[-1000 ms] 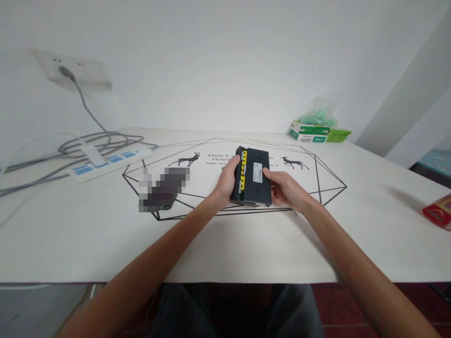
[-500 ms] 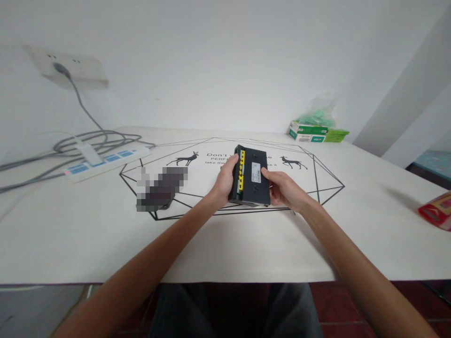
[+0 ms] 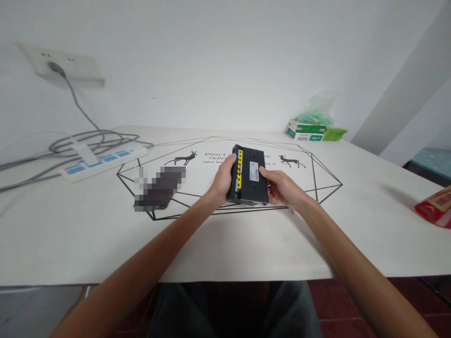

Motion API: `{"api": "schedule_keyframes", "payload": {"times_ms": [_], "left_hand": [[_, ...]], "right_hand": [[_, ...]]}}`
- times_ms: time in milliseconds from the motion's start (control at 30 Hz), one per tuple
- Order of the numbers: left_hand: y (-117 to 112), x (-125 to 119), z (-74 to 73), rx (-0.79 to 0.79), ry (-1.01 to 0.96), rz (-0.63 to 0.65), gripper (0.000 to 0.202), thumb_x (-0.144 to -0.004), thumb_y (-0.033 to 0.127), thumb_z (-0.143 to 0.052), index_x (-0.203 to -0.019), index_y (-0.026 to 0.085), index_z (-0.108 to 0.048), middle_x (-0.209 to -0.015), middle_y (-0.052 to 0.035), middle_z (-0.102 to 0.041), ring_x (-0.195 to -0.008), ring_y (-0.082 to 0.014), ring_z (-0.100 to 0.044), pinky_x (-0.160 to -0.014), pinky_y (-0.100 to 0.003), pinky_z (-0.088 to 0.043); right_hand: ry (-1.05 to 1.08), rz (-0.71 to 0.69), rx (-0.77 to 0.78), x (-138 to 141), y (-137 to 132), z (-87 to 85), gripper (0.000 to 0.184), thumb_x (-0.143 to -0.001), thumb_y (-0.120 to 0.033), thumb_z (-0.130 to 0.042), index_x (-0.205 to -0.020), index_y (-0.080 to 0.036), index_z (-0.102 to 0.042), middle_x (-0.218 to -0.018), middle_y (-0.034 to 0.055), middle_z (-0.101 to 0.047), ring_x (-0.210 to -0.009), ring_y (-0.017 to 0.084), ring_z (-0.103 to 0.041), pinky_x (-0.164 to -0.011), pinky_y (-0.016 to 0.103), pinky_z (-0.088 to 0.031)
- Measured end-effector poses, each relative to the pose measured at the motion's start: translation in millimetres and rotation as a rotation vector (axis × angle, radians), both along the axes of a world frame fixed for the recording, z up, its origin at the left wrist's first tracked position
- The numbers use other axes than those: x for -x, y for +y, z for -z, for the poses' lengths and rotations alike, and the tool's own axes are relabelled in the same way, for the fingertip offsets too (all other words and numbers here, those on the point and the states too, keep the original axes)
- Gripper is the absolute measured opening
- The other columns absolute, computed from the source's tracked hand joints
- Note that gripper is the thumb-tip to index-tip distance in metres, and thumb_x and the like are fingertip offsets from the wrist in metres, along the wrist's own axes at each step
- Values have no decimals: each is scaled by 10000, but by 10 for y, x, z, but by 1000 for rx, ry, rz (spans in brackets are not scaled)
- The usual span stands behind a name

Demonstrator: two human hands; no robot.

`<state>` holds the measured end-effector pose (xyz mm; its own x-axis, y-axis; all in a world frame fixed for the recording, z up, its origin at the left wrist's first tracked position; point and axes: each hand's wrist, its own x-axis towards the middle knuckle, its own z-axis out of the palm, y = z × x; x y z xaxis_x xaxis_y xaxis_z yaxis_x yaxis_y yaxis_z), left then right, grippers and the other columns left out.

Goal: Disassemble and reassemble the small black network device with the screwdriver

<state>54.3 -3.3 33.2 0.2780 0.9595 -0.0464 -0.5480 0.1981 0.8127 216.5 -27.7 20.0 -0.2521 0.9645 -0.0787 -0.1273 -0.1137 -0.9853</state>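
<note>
Left grip (image 3: 221,182) is curled shut round the yellow-port side of the black switch box (image 3: 252,178), right grip (image 3: 280,188) clamps the opposite edge, thumb on top, so the box sits tilted between them, low over the surface (image 3: 246,244)

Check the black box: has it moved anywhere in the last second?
No. The black box, gripped by the left hand and right hand, stays between the two deer prints; only the camera drifted.

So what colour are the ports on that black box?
Yellow ports on the black box; head view shows them.
</note>
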Motion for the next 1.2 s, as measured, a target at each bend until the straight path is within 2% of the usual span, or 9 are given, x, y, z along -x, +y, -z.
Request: {"api": "schedule_keyframes", "payload": {"times_ms": [200,367,567,833,1000,1200], "left_hand": [[-4,-5,-9,32,16,2,359,-965,368,-449,-1112,116,-659,-789,-66,-758,-706,-206,-723,-734,-310,-580],[19,-5,15,44,2,-2,346,-947,390,-476,-1054,123,-668,-787,-58,-750,-705,-204,-717,-735,-304,-568],[59,-9,79,-117,28,-115,248,-909,348,-545,-1031,159,-649,-810,-25,-744,-788,-191,-710,-787,-291,-547],[83,1,113,-133,58,-72,322,-838,440,-615,-998,163,-646,-805,-39,-742,-814,-225,-706,-780,-331,-548],[117,0,171,-240,121,-118,374,-809,487,-641,-1014,174,-651,-852,-43,-746,-887,-241,-700,-829,-346,-534],[135,3,198,-295,161,-146,390,-791,512,-649,-999,183,-661,-906,-46,-745,-943,-247,-689,-859,-344,-522]], "right_hand": [[25,16,29,7,5,3,521,-689,-608,-753,-604,-168,-487,-468,-52,-392,-359,49,-319,-311,181,-170],[41,27,23,-4,28,25,504,-718,-612,-728,-619,-176,-495,-461,-55,-390,-359,54,-313,-312,191,-195],[4,29,-10,14,7,2,504,-719,-615,-723,-613,-175,-502,-455,-41,-417,-344,58,-321,-310,198,-173],[-32,10,-33,0,3,-1,508,-751,-626,-688,-623,-173,-498,-476,-41,-414,-355,56,-329,-320,194,-168],[-62,-6,-54,-4,5,22,500,-765,-615,-681,-618,-174,-495,-472,-45,-411,-353,61,-350,-316,191,-175],[-77,-29,-57,-5,3,32,492,-756,-615,-686,-630,-175,-505,-471,-48,-429,-343,64,-365,-317,190,-174]]}}
